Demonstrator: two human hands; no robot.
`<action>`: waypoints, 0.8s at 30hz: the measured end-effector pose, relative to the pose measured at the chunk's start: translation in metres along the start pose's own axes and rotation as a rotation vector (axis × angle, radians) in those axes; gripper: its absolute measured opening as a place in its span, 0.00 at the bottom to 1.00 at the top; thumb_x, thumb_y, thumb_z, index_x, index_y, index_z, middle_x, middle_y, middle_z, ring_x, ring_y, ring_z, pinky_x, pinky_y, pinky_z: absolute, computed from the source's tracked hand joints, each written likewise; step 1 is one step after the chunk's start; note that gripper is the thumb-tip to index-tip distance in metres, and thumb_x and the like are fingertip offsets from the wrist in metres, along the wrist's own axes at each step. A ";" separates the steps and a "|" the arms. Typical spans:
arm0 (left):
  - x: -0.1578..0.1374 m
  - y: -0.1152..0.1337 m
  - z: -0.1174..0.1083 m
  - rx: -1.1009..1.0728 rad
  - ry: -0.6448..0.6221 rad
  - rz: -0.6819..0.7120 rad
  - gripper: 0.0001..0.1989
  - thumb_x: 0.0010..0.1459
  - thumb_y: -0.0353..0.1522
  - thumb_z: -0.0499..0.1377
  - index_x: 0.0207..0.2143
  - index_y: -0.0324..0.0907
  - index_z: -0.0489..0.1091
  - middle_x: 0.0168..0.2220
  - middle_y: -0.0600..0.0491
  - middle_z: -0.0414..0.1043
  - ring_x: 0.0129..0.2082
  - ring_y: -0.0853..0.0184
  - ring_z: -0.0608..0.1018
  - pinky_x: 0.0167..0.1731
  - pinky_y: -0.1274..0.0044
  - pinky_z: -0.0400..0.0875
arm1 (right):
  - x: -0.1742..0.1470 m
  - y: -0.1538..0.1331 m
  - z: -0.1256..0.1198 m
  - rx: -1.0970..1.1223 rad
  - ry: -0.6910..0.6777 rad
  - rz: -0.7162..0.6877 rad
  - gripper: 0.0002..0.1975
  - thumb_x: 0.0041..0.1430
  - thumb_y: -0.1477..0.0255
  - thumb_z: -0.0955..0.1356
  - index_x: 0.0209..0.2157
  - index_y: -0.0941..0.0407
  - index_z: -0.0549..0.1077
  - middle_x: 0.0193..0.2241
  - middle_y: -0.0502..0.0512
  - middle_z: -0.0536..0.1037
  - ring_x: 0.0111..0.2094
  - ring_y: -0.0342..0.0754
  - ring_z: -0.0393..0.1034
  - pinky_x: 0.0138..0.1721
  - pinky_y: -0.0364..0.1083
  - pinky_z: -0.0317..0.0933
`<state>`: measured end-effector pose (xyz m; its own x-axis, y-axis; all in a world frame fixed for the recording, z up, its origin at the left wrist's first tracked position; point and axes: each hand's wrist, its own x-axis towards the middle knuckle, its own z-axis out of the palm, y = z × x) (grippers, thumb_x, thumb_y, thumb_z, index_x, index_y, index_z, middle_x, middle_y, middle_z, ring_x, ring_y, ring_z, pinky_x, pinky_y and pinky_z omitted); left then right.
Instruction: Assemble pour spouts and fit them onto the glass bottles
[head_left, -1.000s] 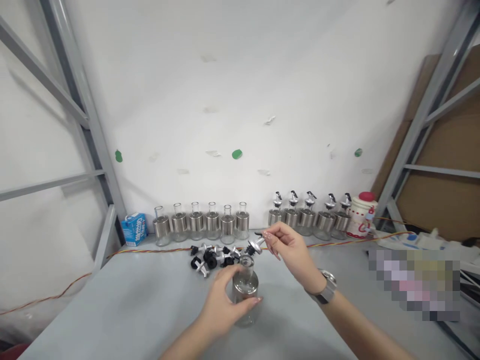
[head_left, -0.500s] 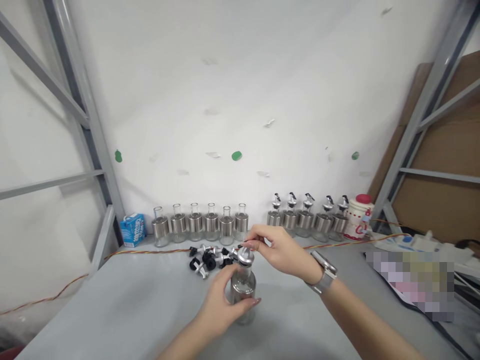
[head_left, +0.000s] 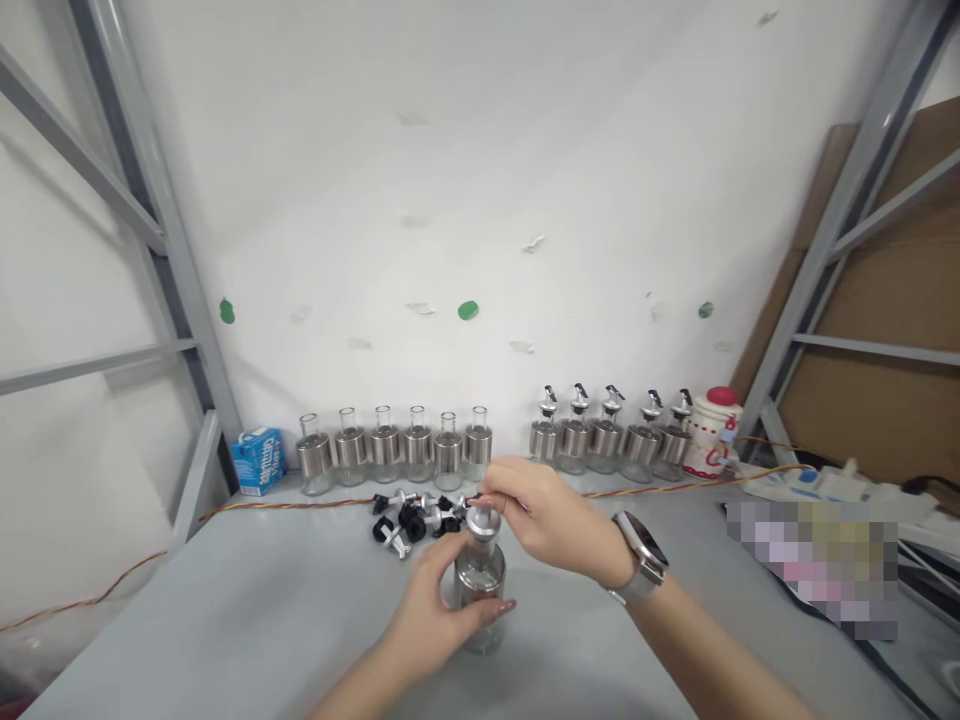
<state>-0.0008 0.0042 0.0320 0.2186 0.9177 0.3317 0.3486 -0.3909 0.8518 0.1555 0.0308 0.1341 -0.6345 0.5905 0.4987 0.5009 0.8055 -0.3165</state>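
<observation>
A glass bottle (head_left: 480, 572) with a steel band stands upright on the grey table in front of me. My left hand (head_left: 439, 605) is wrapped round its body from the left. On the bottle's neck sits a silver pourer spout (head_left: 484, 521). The fingers of my right hand (head_left: 532, 515), a watch on its wrist, are closed on the top of this spout; its tip is partly hidden by them. Just behind, to the left, lies a pile of loose black and silver pourer spouts (head_left: 412, 522).
Several open bottles (head_left: 385, 445) line the wall at the back left. Several bottles with spouts (head_left: 604, 437) stand at the back right beside a white and red jar (head_left: 709, 435). A blue carton (head_left: 257, 462), a thin cable (head_left: 300, 506) and a power strip (head_left: 840, 487) are also there.
The whole view has shifted slightly. My right hand has turned a little at the wrist, its fingers still on the spout. My left hand keeps its hold on the bottle.
</observation>
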 end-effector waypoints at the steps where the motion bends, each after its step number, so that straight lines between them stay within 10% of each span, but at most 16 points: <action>1: 0.000 0.000 0.000 -0.001 0.000 0.003 0.23 0.39 0.38 0.64 0.41 0.44 0.66 0.41 0.52 0.69 0.42 0.61 0.69 0.44 0.73 0.62 | -0.001 0.000 0.001 -0.002 -0.003 0.004 0.08 0.54 0.81 0.58 0.25 0.57 0.61 0.23 0.50 0.63 0.26 0.42 0.56 0.28 0.41 0.51; 16: 0.000 0.002 -0.001 -0.022 -0.020 0.033 0.21 0.39 0.36 0.64 0.40 0.45 0.68 0.40 0.51 0.67 0.42 0.61 0.68 0.45 0.71 0.61 | -0.009 -0.008 0.019 -0.006 0.098 0.052 0.10 0.51 0.84 0.58 0.21 0.56 0.57 0.22 0.50 0.61 0.26 0.43 0.54 0.26 0.41 0.50; 24: 0.006 -0.006 -0.013 -0.140 -0.110 -0.065 0.30 0.39 0.31 0.64 0.47 0.48 0.63 0.48 0.50 0.63 0.50 0.58 0.64 0.52 0.66 0.53 | -0.025 0.011 0.022 0.313 0.188 0.228 0.14 0.55 0.67 0.62 0.44 0.53 0.64 0.33 0.54 0.67 0.35 0.46 0.61 0.38 0.45 0.56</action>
<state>-0.0132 0.0127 0.0338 0.3009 0.9245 0.2338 0.2369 -0.3099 0.9208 0.1636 0.0261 0.1004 -0.3953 0.7590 0.5173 0.3944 0.6489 -0.6507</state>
